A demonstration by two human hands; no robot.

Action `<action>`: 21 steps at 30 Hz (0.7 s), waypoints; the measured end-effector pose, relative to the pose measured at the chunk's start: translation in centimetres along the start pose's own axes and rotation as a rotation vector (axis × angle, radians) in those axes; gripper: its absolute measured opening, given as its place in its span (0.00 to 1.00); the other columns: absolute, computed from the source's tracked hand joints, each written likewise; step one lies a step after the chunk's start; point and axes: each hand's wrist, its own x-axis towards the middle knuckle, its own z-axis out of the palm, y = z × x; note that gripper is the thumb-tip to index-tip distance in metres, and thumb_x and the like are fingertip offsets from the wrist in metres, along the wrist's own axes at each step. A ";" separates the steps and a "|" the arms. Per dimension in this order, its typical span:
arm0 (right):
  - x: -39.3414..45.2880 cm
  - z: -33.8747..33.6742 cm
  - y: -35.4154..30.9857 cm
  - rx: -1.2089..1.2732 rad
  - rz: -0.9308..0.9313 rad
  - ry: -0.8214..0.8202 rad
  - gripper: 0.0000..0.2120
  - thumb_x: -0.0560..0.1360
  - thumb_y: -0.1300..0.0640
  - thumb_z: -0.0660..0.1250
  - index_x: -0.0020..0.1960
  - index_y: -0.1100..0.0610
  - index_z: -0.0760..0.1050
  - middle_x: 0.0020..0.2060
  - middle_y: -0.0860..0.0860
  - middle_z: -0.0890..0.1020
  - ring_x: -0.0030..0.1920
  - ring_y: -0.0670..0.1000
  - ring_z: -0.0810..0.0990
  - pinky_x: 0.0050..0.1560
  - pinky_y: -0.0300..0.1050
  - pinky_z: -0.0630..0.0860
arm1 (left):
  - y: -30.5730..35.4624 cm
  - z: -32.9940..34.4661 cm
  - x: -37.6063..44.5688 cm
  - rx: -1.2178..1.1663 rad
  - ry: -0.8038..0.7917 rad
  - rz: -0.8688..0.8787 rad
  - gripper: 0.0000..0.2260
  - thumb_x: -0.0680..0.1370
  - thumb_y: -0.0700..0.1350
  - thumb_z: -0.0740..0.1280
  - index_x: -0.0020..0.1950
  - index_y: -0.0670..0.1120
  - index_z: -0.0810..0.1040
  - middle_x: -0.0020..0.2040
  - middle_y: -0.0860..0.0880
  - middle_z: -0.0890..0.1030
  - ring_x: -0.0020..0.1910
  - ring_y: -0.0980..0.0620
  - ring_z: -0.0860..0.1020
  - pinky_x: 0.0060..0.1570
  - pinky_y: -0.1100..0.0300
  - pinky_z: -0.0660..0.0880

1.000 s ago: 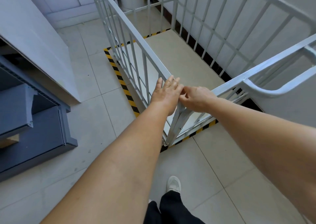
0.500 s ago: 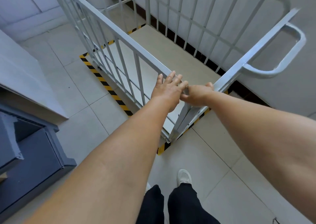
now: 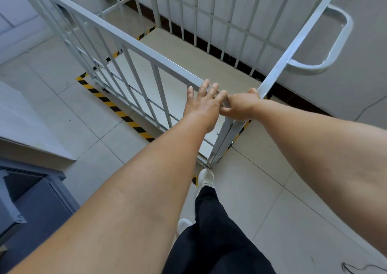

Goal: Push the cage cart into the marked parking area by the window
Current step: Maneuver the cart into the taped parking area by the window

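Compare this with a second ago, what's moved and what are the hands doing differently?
The cage cart has rolled further over the yellow-black floor tape, toward the wall, and its loop handle has swung into fuller view. The person has stepped in behind it. Unchanged: the left hand still presses flat on the top rail, and the right hand still grips the corner.

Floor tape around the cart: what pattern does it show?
Yellow and black diagonal stripes on the floor tape, clearest in the head view.

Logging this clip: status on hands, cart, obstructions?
Left hand flat on the cage cart top rail, right hand gripping its corner. Cart inside striped floor marking. Nothing blocking.
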 end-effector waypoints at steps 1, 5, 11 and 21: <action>0.0 0.0 0.0 0.003 -0.002 0.004 0.19 0.79 0.39 0.47 0.49 0.53 0.67 0.30 0.45 0.71 0.44 0.52 0.71 0.59 0.56 0.58 | 0.0 0.0 0.0 -0.005 -0.001 -0.001 0.39 0.76 0.36 0.66 0.77 0.56 0.47 0.79 0.51 0.42 0.77 0.46 0.37 0.71 0.39 0.42; 0.1 0.0 0.1 0.011 0.005 0.001 0.19 0.79 0.39 0.47 0.50 0.53 0.67 0.30 0.45 0.71 0.44 0.52 0.72 0.59 0.55 0.58 | 0.0 0.0 0.1 -0.027 0.002 0.008 0.38 0.76 0.36 0.66 0.77 0.56 0.48 0.79 0.51 0.43 0.77 0.46 0.37 0.71 0.39 0.41; 0.4 0.1 0.3 0.025 0.007 0.017 0.21 0.79 0.38 0.47 0.52 0.53 0.68 0.30 0.46 0.73 0.43 0.52 0.73 0.58 0.55 0.58 | -0.1 -0.3 0.5 -0.015 0.048 0.027 0.33 0.74 0.38 0.67 0.74 0.56 0.56 0.77 0.50 0.51 0.77 0.45 0.43 0.71 0.39 0.44; 0.5 0.3 0.4 0.055 0.019 0.055 0.17 0.78 0.39 0.48 0.50 0.51 0.64 0.35 0.49 0.77 0.42 0.53 0.73 0.59 0.54 0.58 | 1.1 -1.7 2.2 0.029 -0.001 0.024 0.25 0.73 0.36 0.63 0.69 0.48 0.62 0.68 0.46 0.63 0.74 0.43 0.53 0.72 0.40 0.44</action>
